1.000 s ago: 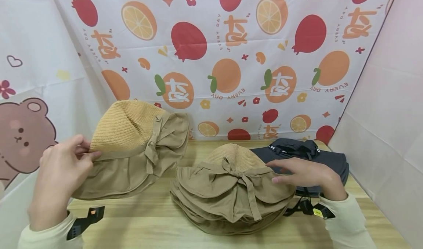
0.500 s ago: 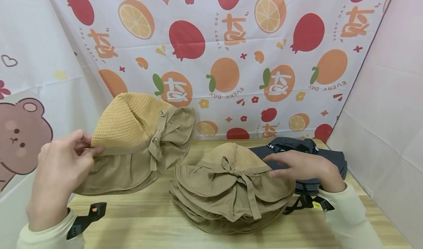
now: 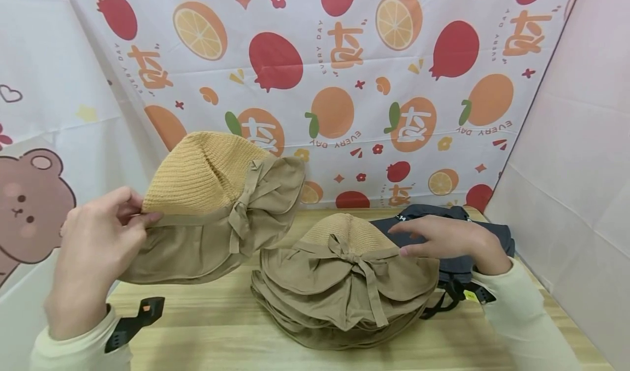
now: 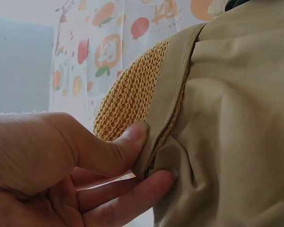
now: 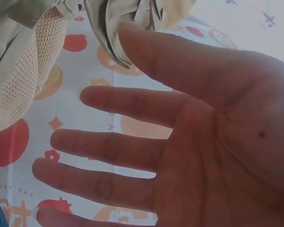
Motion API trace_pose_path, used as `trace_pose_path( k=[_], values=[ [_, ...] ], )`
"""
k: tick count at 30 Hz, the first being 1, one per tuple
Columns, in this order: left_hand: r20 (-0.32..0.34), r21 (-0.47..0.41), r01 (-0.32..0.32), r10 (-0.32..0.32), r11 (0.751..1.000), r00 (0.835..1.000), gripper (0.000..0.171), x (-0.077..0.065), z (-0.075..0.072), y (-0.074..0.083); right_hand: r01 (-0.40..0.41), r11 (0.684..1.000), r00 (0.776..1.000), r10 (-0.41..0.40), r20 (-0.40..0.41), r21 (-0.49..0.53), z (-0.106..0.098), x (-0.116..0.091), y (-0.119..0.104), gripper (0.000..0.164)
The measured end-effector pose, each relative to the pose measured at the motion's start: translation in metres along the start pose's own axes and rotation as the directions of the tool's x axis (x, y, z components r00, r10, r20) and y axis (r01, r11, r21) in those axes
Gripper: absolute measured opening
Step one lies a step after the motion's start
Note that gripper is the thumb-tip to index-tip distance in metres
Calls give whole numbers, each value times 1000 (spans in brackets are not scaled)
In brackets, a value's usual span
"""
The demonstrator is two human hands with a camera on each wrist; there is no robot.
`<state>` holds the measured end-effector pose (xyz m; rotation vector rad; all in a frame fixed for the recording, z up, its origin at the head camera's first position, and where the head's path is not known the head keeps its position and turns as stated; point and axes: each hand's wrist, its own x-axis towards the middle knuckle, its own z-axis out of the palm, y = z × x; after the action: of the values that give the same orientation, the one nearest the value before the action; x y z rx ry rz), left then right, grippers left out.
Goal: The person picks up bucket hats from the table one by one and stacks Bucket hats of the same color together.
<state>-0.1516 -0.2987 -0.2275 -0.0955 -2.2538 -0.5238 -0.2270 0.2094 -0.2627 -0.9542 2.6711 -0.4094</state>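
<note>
My left hand point(image 3: 100, 245) pinches a sun hat point(image 3: 197, 190) at the edge where its yellow knit crown meets the khaki band. The hat is raised at the left, its bow facing right. In the left wrist view, thumb and fingers clamp the hat's band point(image 4: 173, 90). A stack of similar khaki sun hats point(image 3: 344, 283) sits on the table, the top one showing a straw-coloured crown and a tied bow. My right hand point(image 3: 448, 239) hovers by the stack's right side. In the right wrist view its fingers point(image 5: 109, 146) are spread and hold nothing.
Behind my right hand lie dark navy hats point(image 3: 497, 237), partly hidden by it. A fruit-print cloth point(image 3: 295, 108) hangs at the table's back, with white walls at both sides. Wooden table top point(image 3: 211, 327) shows in front of the raised hat.
My left hand has lifted the pinched hat slightly upward and to the right. The right hand has shifted a little up and left. The stack stays put.
</note>
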Motion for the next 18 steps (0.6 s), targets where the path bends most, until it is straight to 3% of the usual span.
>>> trace_pose_path(
  k=[9, 18],
  values=[
    [-13, -87, -82, 81, 993, 997, 20, 2, 6, 13, 19, 1000, 1000, -19, 8, -24, -17, 10, -8, 54],
    [-14, -129, -148, 147, 981, 989, 27, 5, 13, 26, 81, 995, 990, -87, -108, -60, -27, 24, -14, 54]
  ],
)
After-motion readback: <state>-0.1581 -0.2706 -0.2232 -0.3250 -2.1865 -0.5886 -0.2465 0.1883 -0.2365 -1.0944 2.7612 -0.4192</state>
